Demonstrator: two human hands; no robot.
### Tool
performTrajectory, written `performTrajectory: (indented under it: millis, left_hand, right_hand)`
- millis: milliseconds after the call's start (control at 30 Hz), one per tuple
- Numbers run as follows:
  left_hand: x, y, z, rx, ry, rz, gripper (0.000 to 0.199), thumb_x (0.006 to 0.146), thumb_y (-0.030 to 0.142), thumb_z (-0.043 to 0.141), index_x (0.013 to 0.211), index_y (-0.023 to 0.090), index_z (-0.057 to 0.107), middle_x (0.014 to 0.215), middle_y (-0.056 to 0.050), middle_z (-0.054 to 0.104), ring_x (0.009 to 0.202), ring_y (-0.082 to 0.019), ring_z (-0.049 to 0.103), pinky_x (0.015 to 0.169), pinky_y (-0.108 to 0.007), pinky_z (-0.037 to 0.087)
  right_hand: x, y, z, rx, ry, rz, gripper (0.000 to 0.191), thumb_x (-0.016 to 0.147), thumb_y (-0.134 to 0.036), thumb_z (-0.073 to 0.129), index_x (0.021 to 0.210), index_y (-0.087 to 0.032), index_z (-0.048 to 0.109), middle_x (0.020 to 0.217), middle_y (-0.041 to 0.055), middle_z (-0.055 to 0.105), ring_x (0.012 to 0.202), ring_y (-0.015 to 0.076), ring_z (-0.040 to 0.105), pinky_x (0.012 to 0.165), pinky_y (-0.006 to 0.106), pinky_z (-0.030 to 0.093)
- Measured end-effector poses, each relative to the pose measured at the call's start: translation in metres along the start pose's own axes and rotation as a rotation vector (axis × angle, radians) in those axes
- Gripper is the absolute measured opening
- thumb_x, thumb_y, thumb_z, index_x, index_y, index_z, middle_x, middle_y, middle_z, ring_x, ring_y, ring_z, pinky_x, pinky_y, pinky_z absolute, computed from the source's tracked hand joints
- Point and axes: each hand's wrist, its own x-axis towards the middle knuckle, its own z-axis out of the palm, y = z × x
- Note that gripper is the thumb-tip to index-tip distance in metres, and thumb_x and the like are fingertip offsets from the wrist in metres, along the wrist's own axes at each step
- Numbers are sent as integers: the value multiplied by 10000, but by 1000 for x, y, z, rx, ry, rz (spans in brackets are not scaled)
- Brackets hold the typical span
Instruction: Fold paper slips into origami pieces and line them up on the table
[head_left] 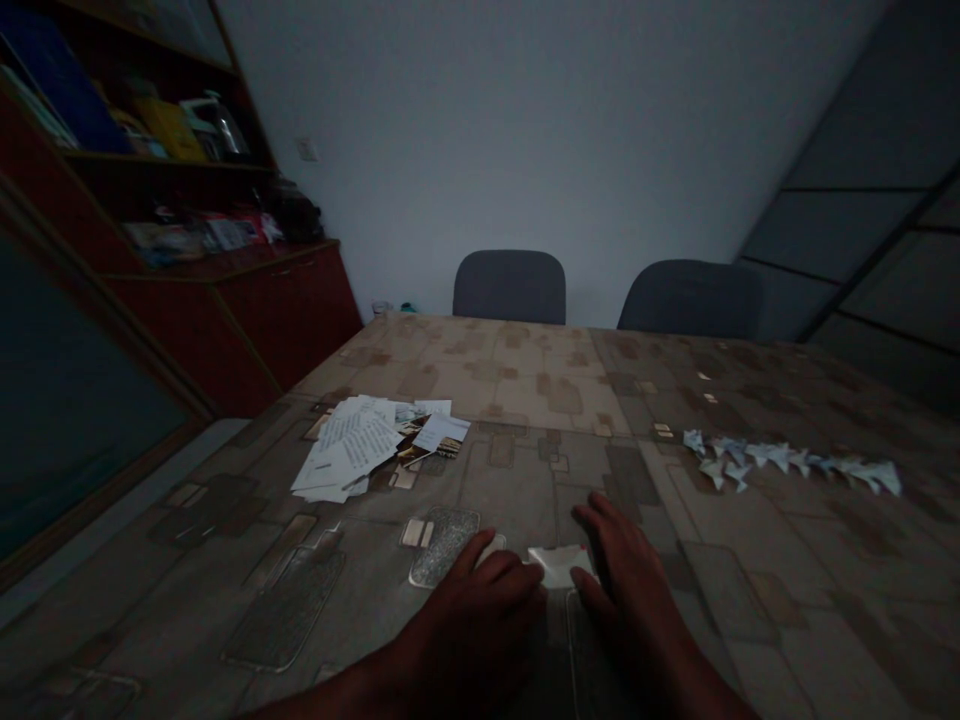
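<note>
A small folded piece of white paper lies on the table between my two hands. My left hand is at its left end, with the fingers bent together and the fingertips on the paper's edge. At the right end is my right hand, its thumb touching the paper and its other fingers stretched forward, apart from the thumb. The undersides of both hands are hidden. Farther off to the right, several small folded paper pieces with pointed ends stand in an uneven row.
A loose pile of printed sheets and smaller cards lies at the left on the patterned tablecloth. Two grey chairs stand beyond the far edge. A red cabinet with shelves is on the left. The room is dim.
</note>
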Motion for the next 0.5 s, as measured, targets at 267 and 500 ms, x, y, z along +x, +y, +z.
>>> performTrajectory:
  millis: [267, 500]
  left_hand:
    - [9, 4, 8, 75, 23, -24, 384, 844, 314, 624, 1196, 212, 509, 1028, -23, 608, 985, -214, 534, 1094, -497, 261]
    - [11, 3, 16, 155, 43, -7, 341, 830, 390, 645, 1101, 206, 549, 978, -25, 600, 935, -215, 551, 1074, -511, 275]
  right_hand:
    - [-6, 14, -7, 4, 27, -6, 437, 838, -204, 487, 1274, -168, 502, 1354, 187, 515, 1224, 340, 507, 921, 544, 459]
    - [-5, 19, -6, -63, -15, -61, 438, 832, -201, 521, 1270, -210, 530, 1354, 157, 546, 1190, 324, 554, 896, 512, 487]
